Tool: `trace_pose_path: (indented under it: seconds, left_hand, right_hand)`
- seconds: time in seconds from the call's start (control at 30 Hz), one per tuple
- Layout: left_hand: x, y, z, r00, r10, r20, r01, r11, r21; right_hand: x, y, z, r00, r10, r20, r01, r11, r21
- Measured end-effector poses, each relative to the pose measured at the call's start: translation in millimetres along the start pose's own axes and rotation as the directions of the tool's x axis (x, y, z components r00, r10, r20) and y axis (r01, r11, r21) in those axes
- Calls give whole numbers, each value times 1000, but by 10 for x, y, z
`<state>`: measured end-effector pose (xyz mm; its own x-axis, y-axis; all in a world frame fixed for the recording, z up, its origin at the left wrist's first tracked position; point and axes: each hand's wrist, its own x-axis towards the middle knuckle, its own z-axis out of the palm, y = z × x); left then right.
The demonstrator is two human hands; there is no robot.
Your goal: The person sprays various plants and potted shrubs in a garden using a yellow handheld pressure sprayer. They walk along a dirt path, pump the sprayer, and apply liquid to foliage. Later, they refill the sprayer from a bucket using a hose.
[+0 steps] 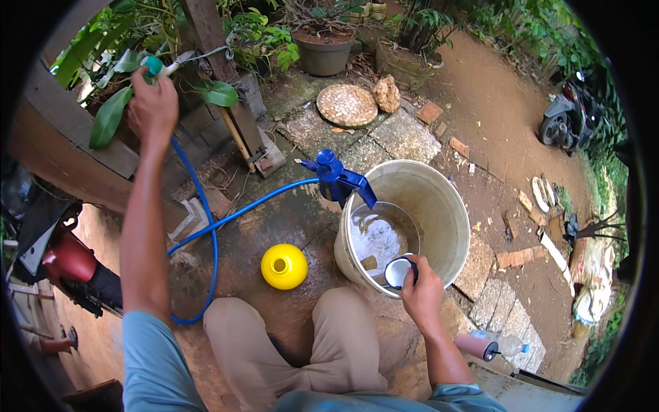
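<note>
My left hand (153, 105) is raised at the upper left, its fingers on the green handle (153, 65) of a tap on a pale pipe. Over the near rim of a large whitish plastic bucket (443, 206), my right hand (423, 288) holds a small dark-rimmed cup or cap (397, 273) with a white inside. Water (378, 237) lies in the bucket. A blue sprayer head (334, 177) hangs at the bucket's left rim, its tube hidden. The round yellow sprayer bottle (284, 266) stands uncapped on the wet ground, left of the bucket. A blue hose (213, 226) loops on the ground and runs behind the sprayer head.
A wooden post (221, 67) stands near the tap. Beyond the bucket are a round pebbled slab (347, 105), a rock (386, 94) and a potted plant (323, 51). A pink tumbler (473, 347) and a plastic bottle (509, 345) lie at the lower right; a red motorcycle (69, 257) is at left.
</note>
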<state>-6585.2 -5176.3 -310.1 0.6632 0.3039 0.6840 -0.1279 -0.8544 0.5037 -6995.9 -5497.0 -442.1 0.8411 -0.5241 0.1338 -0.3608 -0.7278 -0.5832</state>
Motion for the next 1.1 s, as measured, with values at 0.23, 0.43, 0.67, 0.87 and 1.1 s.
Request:
trace_pose_path:
  seconds: [0.23, 0.43, 0.67, 0.87, 1.1]
  left_hand:
    - [-2904, -1349, 2246, 309, 167, 936, -378, 925, -40]
    - [-3647, -1327, 3084, 295, 294, 909, -530, 842, -100]
    - [-2935, -1001, 2671, 529, 207, 823, 46, 961, -271]
    - [-1701, -702, 1736, 671, 197, 714, 190, 886, -423]
    - [-975, -202, 267, 826, 322, 462, 131, 687, -715]
  right_hand:
    - [25, 10, 138, 995, 96, 6, -96, 995, 14]
    - [-12, 54, 195, 977, 209, 30, -211, 975, 68]
    - [10, 35, 163, 979, 196, 47, -195, 980, -31]
    - [8, -8, 98, 988, 155, 7, -154, 987, -54]
    - [-25, -5, 73, 995, 88, -35, -91, 993, -73]
